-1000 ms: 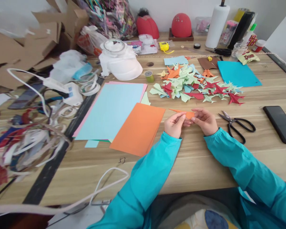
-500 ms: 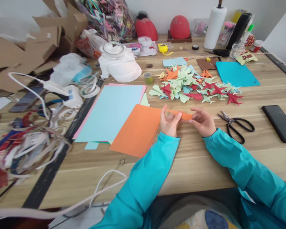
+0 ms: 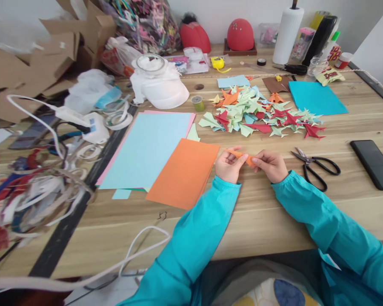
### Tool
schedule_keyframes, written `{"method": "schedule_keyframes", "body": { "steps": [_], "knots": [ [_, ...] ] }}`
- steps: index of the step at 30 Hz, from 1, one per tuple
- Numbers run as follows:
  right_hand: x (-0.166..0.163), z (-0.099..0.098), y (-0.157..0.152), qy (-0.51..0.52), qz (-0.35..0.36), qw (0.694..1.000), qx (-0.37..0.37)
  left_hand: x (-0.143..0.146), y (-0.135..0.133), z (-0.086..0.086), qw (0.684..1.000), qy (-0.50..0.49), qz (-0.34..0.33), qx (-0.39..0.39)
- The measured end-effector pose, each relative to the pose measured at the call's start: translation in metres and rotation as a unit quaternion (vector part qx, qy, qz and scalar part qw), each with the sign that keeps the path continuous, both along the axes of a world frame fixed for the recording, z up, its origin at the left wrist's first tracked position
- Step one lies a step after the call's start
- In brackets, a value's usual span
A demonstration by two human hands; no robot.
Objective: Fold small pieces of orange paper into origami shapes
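Observation:
Between my two hands is a narrow folded strip of orange paper [image 3: 249,161], raised a little above the table. My left hand [image 3: 229,165] pinches its left part, thumb on top. The right end is gripped by the thumb and fingers of my right hand [image 3: 270,165]. Left of my hands lie flat orange sheets [image 3: 183,174], partly over light blue sheets [image 3: 150,148] with pink edges showing. Beyond my hands is a heap of folded paper pieces [image 3: 245,108] in green, red, orange and blue. Black-handled scissors [image 3: 315,163] rest open to the right.
A black phone [image 3: 373,163] lies at the right. A turquoise sheet [image 3: 317,98] is behind it, toward the back. Ribbons [image 3: 38,191], a power strip [image 3: 94,127] and a white cable [image 3: 115,265] crowd the left. A spool [image 3: 198,103] stands near the heap.
The orange strip has tilted, its right end now lower. My right fingers have closed in nearer to my left thumb, and less of the strip shows between my hands.

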State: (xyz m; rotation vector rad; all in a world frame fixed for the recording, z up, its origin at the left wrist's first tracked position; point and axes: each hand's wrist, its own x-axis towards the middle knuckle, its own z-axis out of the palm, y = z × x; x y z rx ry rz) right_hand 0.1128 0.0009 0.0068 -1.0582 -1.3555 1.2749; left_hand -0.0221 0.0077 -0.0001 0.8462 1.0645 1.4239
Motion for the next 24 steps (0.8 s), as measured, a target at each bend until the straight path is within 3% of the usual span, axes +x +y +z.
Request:
{"method": "schedule_keyframes", "body": {
  "steps": [7, 11, 24],
  "knots": [
    [0.001, 0.003, 0.003, 0.053, -0.042, 0.996, -0.053, 0.006, -0.004, 0.004, 0.998, -0.034, -0.061, -0.008],
    [0.002, 0.003, 0.005, 0.069, -0.059, 0.993, -0.073, 0.01, -0.008, 0.01, 0.996, -0.002, -0.085, 0.0],
    [-0.001, 0.005, 0.004, 0.035, -0.043, 0.998, -0.043, 0.009, -0.008, 0.013, 0.994, 0.015, -0.111, 0.002]
  ]
}}
